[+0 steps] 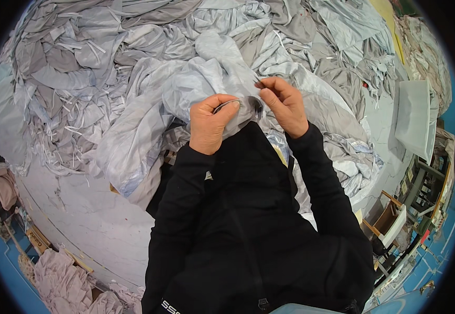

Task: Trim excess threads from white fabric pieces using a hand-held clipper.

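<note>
black jacket [243, 209] before grey fabric [193, 78]

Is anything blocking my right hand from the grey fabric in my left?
Nothing clearly blocks your right hand from the grey fabric in your left hand; a dark patch at its edge is unclear.

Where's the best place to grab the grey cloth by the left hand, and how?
Probably pinch the grey cloth by its raised edge, thumb against fingers, coming from the near left as the left hand does. That edge looks thin and stands up within reach, while the rest lies in soft, loose folds that would likely just bunch up.
</note>
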`<state>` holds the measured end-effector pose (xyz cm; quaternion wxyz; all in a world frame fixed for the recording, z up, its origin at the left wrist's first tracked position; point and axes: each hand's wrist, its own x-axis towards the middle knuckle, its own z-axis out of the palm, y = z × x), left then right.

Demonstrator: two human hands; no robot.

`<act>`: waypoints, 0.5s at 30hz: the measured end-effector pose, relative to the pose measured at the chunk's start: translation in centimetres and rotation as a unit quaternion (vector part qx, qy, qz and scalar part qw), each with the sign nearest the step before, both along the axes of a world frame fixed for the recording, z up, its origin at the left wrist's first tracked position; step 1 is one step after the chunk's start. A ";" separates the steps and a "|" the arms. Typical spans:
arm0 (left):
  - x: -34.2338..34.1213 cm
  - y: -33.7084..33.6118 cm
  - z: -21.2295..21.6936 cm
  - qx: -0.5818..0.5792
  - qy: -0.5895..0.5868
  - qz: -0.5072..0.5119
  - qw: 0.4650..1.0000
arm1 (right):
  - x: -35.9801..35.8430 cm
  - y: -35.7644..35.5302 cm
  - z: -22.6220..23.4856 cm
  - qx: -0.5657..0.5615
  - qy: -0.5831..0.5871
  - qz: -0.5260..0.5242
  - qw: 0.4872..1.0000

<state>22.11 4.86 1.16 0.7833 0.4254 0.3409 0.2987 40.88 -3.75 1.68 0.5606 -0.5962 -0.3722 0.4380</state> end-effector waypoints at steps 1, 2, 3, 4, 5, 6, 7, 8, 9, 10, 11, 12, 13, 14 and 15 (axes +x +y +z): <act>-0.1 0.0 -0.2 -0.019 -0.011 0.002 1.000 | 0.1 0.3 -0.5 0.012 0.040 0.037 0.998; -0.1 0.0 0.0 -0.020 -0.009 0.002 1.000 | -0.2 0.7 -0.7 0.011 0.042 0.037 0.998; 0.0 0.0 0.4 -0.040 -0.021 0.006 0.999 | -0.5 1.2 -0.7 0.021 0.079 0.066 0.994; 0.1 0.0 0.6 -0.060 -0.033 0.010 0.998 | -0.6 1.5 -0.8 0.030 0.116 0.094 0.988; -0.1 0.1 0.4 -0.060 -0.031 0.012 0.998 | -0.4 1.7 -0.9 0.000 0.117 0.105 0.987; -0.3 0.2 0.1 -0.060 -0.024 0.023 0.998 | -0.2 1.8 -0.9 0.000 0.119 0.107 0.987; -0.4 0.3 0.0 -0.061 -0.016 0.034 0.997 | 0.1 1.9 -0.6 -0.017 0.125 0.095 0.988; -0.4 0.3 -0.1 -0.063 -0.015 0.034 0.997 | 0.3 1.9 -0.3 -0.035 0.129 0.080 0.988; -0.4 0.3 -0.1 -0.070 -0.022 0.039 0.997 | 0.1 2.2 0.1 -0.028 0.129 0.063 0.989; -0.4 0.3 -0.1 -0.077 -0.029 0.044 0.996 | 0.0 2.4 0.2 -0.029 0.130 0.062 0.989; -0.4 0.3 0.0 -0.077 -0.028 0.045 0.996 | 0.0 2.7 0.2 -0.028 0.138 0.061 0.988; -0.6 0.2 0.1 -0.092 -0.024 0.036 0.995 | 0.0 3.0 0.2 -0.026 0.146 0.060 0.987; -0.7 0.2 0.1 -0.106 -0.020 0.027 0.994 | -0.1 3.1 0.2 -0.027 0.147 0.060 0.987; -0.8 0.3 0.0 -0.107 -0.019 0.027 0.994 | -0.3 3.4 0.1 -0.025 0.142 0.059 0.988; -0.9 0.3 -0.1 -0.110 -0.025 0.020 0.993 | -0.5 3.5 0.1 -0.022 0.137 0.057 0.989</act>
